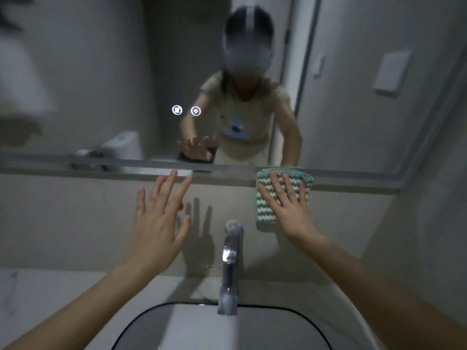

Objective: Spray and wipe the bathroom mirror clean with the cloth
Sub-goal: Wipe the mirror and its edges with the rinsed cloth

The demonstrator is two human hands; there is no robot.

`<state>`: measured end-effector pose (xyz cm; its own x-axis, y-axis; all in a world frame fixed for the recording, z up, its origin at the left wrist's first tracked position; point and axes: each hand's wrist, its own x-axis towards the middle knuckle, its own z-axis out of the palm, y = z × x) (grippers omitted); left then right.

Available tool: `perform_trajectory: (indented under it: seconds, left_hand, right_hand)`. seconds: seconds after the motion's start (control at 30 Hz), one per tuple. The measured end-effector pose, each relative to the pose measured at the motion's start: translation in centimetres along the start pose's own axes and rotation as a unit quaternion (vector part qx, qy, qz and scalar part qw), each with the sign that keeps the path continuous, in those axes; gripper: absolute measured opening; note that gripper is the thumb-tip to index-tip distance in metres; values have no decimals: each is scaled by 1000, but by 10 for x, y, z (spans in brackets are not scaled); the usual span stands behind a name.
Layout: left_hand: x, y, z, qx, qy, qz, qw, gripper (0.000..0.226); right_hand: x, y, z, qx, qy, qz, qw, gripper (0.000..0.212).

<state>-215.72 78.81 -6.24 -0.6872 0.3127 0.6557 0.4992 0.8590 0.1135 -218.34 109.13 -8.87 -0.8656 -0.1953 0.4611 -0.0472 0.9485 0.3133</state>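
Observation:
The bathroom mirror (106,79) fills the upper part of the head view, and its lower frame edge (227,174) runs across the wall. My right hand (286,205) presses a green and white striped cloth (265,213) flat against the wall, just under the mirror's bottom edge, with straight fingers. The cloth's top reaches the frame. My left hand (159,218) is raised with fingers spread, its fingertips near the mirror's lower edge, and it holds nothing. No spray bottle is in view.
A chrome tap (231,263) rises in the middle between my arms, over a white basin with a dark rim (202,324). Two lit touch buttons (186,110) glow on the mirror. The right-hand wall (429,223) is close, and a pale countertop (38,294) lies at left.

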Motion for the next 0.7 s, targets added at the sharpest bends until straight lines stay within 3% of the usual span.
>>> perform_trajectory:
  seconds: [0.07, 0.13, 0.23, 0.33, 0.5, 0.7]
  left_hand:
    - [-19, -11, -13, 2, -20, -16, 1000, 64]
    - [-38, -20, -29, 2, -42, -35, 999, 63]
    - [-73, -24, -54, -2, -77, -78, 994, 64]
    - [-110, -21, -83, 2, -125, -137, 983, 70]
    - [-194, -34, -124, -49, -234, -234, 942, 65]
    - [-299, -79, -176, -57, -239, -306, 920, 63]
  right_hand:
    - [-12, -20, -22, 79, -155, 0, 985, 102]
    - [-24, -37, -46, 153, -235, 26, 959, 81]
    - [-41, -64, -74, 249, -180, 58, 950, 80]
    - [-51, -101, -96, 300, -135, 28, 944, 82]
    - [-67, -184, -129, 309, -205, -68, 926, 83]
    - [-92, -287, -146, 367, -335, -115, 860, 69]
